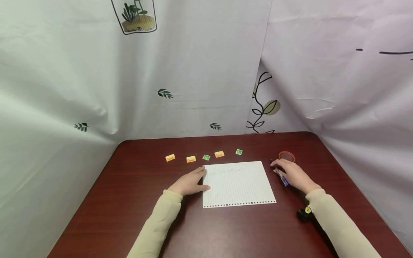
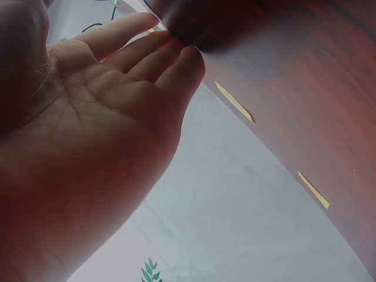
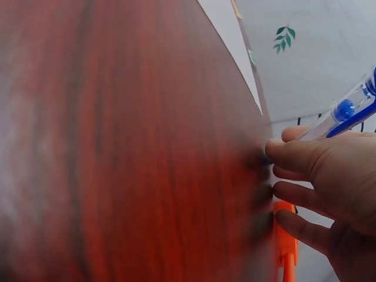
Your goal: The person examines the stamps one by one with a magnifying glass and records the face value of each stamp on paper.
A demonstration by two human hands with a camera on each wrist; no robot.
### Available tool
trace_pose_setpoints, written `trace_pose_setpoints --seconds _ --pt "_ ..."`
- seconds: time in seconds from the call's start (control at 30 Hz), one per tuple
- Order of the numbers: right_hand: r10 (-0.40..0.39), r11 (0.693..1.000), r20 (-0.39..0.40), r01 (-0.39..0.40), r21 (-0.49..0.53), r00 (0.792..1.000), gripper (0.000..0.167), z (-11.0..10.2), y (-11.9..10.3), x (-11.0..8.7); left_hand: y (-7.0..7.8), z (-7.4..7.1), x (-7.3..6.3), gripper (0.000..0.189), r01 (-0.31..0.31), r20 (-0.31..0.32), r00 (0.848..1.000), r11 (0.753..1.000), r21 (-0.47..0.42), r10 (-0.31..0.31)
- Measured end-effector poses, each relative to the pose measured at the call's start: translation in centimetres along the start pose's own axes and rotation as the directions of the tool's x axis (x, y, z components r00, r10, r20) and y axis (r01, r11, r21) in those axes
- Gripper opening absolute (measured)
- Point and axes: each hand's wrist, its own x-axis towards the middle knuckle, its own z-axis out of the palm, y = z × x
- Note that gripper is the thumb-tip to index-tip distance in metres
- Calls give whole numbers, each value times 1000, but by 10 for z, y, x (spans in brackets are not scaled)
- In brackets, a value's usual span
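Observation:
A sheet of lined paper (image 1: pixel 238 186) with a row of punched holes along its near edge lies on the table. Faint writing shows near its far edge. My left hand (image 1: pixel 191 181) rests over the sheet's left edge, fingers fairly straight and thumb apart. To the right of the paper, my right hand (image 1: pixel 293 175) holds a blue and clear pen (image 3: pixel 343 111) between thumb and fingers, low over the table. Its other fingers are spread, their tips near the tabletop. Just behind this hand is a red ring-shaped thing (image 1: pixel 287 155), which looks orange in the right wrist view.
Beyond the paper, small orange stickers (image 1: pixel 191 158) and green stickers (image 1: pixel 238 152) lie in a loose row. A small black object (image 1: pixel 303 215) sits by the right cuff. The dark red-brown table (image 1: pixel 122 200) meets a white printed cloth (image 1: pixel 193 71) at its far edge.

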Motion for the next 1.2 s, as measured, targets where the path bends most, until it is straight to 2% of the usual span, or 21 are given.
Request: trace_pose_setpoints --seconds 0.37,0.8,1.2 --pt "15 1000 13 -14 -25 1000 21 1 -1 -1 0 0 -1 78 -11 -8 1000 1000 -17 10" --pt "-44 998 8 44 -41 999 20 1 -1 2 1 0 -1 79 6 -8 1000 1000 -6 -6" --pt "2 1000 40 -1 -25 999 21 0 -2 2 -1 2 2 79 13 -13 1000 1000 -5 -13"
